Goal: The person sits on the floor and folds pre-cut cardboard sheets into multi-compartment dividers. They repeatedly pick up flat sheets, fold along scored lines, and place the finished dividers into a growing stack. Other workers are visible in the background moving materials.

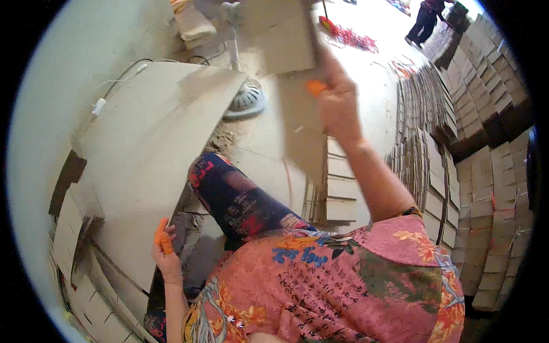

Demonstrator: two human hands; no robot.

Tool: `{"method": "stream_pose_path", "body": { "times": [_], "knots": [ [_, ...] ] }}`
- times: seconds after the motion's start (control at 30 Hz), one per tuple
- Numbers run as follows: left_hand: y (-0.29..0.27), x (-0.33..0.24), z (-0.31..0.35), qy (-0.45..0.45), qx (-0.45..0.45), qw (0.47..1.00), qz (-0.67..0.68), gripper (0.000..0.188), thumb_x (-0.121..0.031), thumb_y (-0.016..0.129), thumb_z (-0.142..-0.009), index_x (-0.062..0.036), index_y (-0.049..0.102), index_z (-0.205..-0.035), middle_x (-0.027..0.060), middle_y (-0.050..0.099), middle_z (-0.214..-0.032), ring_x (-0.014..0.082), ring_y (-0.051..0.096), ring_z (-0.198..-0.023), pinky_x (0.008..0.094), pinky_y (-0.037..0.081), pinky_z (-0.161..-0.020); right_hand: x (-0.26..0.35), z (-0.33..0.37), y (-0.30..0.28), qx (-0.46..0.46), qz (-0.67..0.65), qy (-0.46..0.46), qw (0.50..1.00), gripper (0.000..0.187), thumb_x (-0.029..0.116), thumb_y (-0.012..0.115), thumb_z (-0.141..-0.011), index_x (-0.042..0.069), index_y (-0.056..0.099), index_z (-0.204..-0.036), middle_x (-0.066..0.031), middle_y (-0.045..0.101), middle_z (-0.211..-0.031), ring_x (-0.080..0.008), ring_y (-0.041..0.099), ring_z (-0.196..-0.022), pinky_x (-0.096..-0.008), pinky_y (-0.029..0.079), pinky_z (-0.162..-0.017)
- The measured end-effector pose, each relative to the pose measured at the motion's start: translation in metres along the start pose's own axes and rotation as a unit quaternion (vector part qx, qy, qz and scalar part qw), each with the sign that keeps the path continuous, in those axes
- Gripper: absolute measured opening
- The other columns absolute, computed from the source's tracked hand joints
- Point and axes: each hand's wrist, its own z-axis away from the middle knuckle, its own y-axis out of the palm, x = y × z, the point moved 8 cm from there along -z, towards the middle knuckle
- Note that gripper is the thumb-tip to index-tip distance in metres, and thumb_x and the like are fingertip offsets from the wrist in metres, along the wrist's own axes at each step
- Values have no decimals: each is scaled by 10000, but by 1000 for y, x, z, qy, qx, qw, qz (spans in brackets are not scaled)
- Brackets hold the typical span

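Though it blurs, the held cardboard [289,43] looks flat and beige.

Single head view: we look steeply down through a wide fisheye, close above the pink floral fabric shirt [343,280], pale floor [378,94] beyond.

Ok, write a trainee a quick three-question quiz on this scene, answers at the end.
1. Which hand is holding up the cardboard?
2. True or false: the finger coverings on the left hand are blue.
3. The other person is seen in which part of the picture? (a) upper left (b) upper right (c) lower left

Key: 1. The right hand. 2. False; they are orange. 3. (b).
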Motion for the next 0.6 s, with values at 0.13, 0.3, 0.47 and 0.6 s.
{"method": "stream_pose_path", "body": {
  "times": [0.13, 0.3, 0.47, 0.6],
  "knots": [
    [-15, 13, -1, -28, 15, 998, -45, 308, -196, 419, -970, -28, 578, -1174, 64, 631, -1011, 134, 593, -868, 267, 461, -783, -60, 15, -83, -36, 350, -15, 936, 599, -126, 401, -741, -44, 361, -1333, -267, 500, -1248, -368, 544, -1098, -349, 466, -842],
    [-61, 6, -5, -45, -20, 993, -109, 300, -176, 430, -965, -1, 572, -1164, 79, 626, -1034, 147, 609, -874, 282, 479, -800, -237, 128, -108, 87, 528, 159, 829, 632, -156, 397, -691, -74, 338, -1316, -322, 375, -1308, -437, 350, -1241, -431, 305, -1050],
    [-137, 22, -5, -58, -99, 980, -164, 290, -150, 482, -945, 14, 570, -1167, 112, 615, -1109, 168, 595, -952, 297, 470, -850, -391, 317, -120, 226, 500, 434, 715, 394, 255, 436, -906, 34, 472, -1230, -172, 510, -1228, -342, 493, -1125, -400, 431, -898],
    [-214, -2, -26, 5, -192, 904, -382, 350, -140, 562, -886, -5, 534, -1208, 159, 547, -1221, 248, 515, -1124, 337, 381, -980, -448, 390, -123, 209, 375, 522, 737, 367, 253, 551, -842, 32, 536, -1135, -158, 571, -1105, -322, 556, -1020, -381, 461, -835]
  ]
}}
